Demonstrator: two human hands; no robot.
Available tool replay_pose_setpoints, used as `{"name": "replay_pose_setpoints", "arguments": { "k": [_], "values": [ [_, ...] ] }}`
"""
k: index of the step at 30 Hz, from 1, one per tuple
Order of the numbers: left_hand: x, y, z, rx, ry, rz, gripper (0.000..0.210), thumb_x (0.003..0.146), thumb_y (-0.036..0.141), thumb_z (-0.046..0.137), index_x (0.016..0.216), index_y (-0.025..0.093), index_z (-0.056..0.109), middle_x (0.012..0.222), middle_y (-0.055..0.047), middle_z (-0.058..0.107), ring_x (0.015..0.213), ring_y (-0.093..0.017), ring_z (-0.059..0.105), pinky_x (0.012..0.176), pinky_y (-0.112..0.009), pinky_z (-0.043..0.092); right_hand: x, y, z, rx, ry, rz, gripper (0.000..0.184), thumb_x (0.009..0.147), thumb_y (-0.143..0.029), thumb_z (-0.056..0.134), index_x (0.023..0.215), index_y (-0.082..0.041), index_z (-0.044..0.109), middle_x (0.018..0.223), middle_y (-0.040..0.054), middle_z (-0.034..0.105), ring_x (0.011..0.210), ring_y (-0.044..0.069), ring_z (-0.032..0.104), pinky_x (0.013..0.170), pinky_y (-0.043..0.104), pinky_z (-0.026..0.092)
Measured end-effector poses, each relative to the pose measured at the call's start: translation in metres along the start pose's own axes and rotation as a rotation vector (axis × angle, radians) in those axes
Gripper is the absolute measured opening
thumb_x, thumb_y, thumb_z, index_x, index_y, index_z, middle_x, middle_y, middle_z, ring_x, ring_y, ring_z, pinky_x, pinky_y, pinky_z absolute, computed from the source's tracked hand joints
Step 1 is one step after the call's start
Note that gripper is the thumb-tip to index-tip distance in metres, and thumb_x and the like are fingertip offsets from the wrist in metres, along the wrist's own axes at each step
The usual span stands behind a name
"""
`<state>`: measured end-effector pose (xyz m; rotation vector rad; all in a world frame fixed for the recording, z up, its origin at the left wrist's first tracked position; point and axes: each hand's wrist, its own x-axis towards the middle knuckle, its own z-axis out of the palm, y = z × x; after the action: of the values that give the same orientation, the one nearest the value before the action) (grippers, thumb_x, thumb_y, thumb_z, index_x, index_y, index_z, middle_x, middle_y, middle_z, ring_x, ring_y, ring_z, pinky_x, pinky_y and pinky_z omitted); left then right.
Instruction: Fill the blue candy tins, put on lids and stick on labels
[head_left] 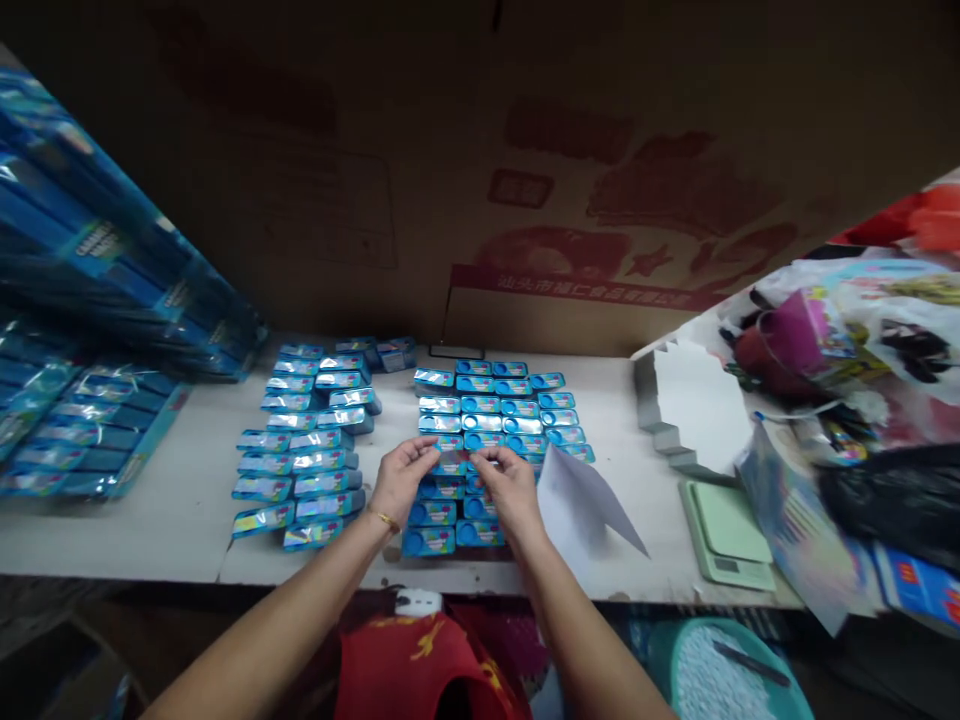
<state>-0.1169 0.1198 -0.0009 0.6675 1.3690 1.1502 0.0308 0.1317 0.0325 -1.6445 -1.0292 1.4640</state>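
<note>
My left hand and my right hand meet over the middle rows of small blue boxes, with fingertips pinched a little apart. What they pinch between them, if anything, is too small and blurred to make out. The boxes stand close together in rows, and several have a round recess at one end of the top. Beside my right hand a folded white sheet of paper stands partly upright. To the left of my left hand is another group of blue boxes, topped with shiny faces.
Blue packs in clear wrap are stacked at the left. A large cardboard box walls off the back. On the right are white cards, a green scale and cluttered bags. A teal tub of small pale pieces sits below the table edge.
</note>
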Motion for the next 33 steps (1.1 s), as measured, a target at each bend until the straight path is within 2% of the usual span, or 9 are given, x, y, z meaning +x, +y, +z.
{"name": "replay_pose_setpoints", "arguments": {
  "k": [8,17,23,25,27,29,31,32,33],
  "values": [
    [0.036,-0.034,-0.041,0.152,0.114,0.062,0.039,0.061,0.033,0.062,0.093,0.012,0.054,0.065,0.000,0.060,0.062,-0.012,0.057,0.065,-0.027,0.045,0.032,0.044,0.047,-0.283,0.146,-0.234,0.023,0.070,-0.038,0.050,0.068,-0.017,0.060,0.060,-0.0004,0.057,0.054,0.012,0.049,0.053,0.022,0.037],
    [0.059,-0.047,-0.040,0.295,0.096,0.148,0.036,0.063,0.030,0.058,0.095,0.014,0.054,0.072,-0.002,0.062,0.065,-0.014,0.059,0.066,-0.028,0.046,0.049,0.048,0.052,-0.725,0.192,-0.309,0.020,0.076,-0.029,0.043,0.070,-0.017,0.059,0.073,0.0049,0.059,0.066,0.016,0.052,0.061,0.024,0.037],
    [0.065,-0.064,-0.040,0.361,0.191,0.165,0.033,0.063,0.026,0.058,0.094,0.015,0.053,0.084,-0.005,0.060,0.065,-0.013,0.058,0.064,-0.028,0.047,0.037,0.031,0.061,-1.004,0.165,-0.334,0.022,0.079,-0.022,0.042,0.095,-0.019,0.057,0.087,0.0061,0.058,0.068,0.016,0.054,0.058,0.026,0.037],
    [0.065,-0.068,-0.043,0.438,0.196,0.187,0.031,0.064,0.024,0.057,0.094,0.016,0.054,0.088,-0.006,0.060,0.067,-0.014,0.058,0.065,-0.029,0.047,0.025,0.013,0.043,-1.001,0.133,-0.485,0.023,0.081,-0.022,0.039,0.095,-0.021,0.058,0.090,0.0056,0.057,0.074,0.016,0.054,0.063,0.026,0.039],
    [0.064,-0.068,-0.047,0.501,0.222,0.223,0.031,0.066,0.024,0.055,0.096,0.017,0.054,0.091,-0.007,0.059,0.067,-0.013,0.057,0.066,-0.029,0.046,0.010,-0.005,0.001,-0.943,0.190,-0.673,0.025,0.082,-0.025,0.040,0.099,-0.022,0.057,0.095,0.0059,0.055,0.086,0.017,0.052,0.074,0.028,0.040],
    [0.058,-0.065,-0.052,0.531,0.269,0.261,0.031,0.068,0.026,0.052,0.098,0.017,0.054,0.093,-0.007,0.058,0.068,-0.013,0.056,0.065,-0.028,0.046,-0.004,-0.012,-0.061,-0.903,0.441,-0.789,0.029,0.080,-0.028,0.044,0.106,-0.021,0.054,0.102,0.0086,0.053,0.098,0.021,0.048,0.085,0.036,0.037],
    [0.050,-0.057,-0.053,0.552,0.297,0.299,0.030,0.071,0.029,0.048,0.099,0.017,0.054,0.095,-0.007,0.057,0.071,-0.014,0.055,0.064,-0.028,0.045,-0.015,-0.001,-0.129,-0.902,0.703,-0.722,0.042,0.076,-0.033,0.049,0.115,-0.017,0.047,0.112,0.0125,0.048,0.107,0.026,0.042,0.089,0.043,0.032],
    [0.046,-0.052,-0.051,0.581,0.285,0.332,0.029,0.073,0.030,0.046,0.099,0.017,0.054,0.096,-0.007,0.057,0.074,-0.015,0.055,0.065,-0.028,0.045,-0.018,0.012,-0.160,-0.934,0.744,-0.654,0.051,0.072,-0.039,0.052,0.117,-0.016,0.045,0.114,0.0140,0.047,0.109,0.029,0.040,0.088,0.046,0.033],
    [0.041,-0.046,-0.047,0.635,0.250,0.380,0.029,0.075,0.030,0.044,0.099,0.018,0.055,0.097,-0.007,0.057,0.079,-0.016,0.055,0.069,-0.030,0.044,-0.020,0.029,-0.186,-0.972,0.671,-0.564,0.058,0.068,-0.044,0.054,0.117,-0.016,0.045,0.114,0.0140,0.047,0.107,0.029,0.042,0.086,0.046,0.035]
  ]
}}
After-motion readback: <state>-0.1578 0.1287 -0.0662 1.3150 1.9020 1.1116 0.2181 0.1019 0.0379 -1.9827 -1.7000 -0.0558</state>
